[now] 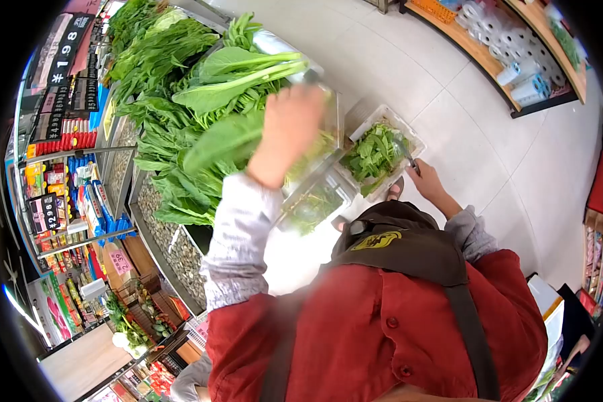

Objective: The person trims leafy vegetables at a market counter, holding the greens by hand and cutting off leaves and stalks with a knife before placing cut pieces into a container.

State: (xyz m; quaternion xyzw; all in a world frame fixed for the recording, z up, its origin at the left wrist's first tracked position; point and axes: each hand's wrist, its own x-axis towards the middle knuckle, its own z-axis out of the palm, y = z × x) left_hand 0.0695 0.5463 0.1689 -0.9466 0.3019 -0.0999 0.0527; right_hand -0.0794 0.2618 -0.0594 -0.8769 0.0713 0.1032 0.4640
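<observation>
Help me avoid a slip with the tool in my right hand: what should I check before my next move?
1. Right hand gripping the dark-handled tool: ok.
2. Tool apart from the left hand: ok, it is over the white box.
3. Tool's edge visible: not ok, too small and unclear to judge.
4. Left hand's hold on the leafy greens: cannot tell, motion blur.
5. Foot well away from the box: not ok, it shows right beside it.
</observation>
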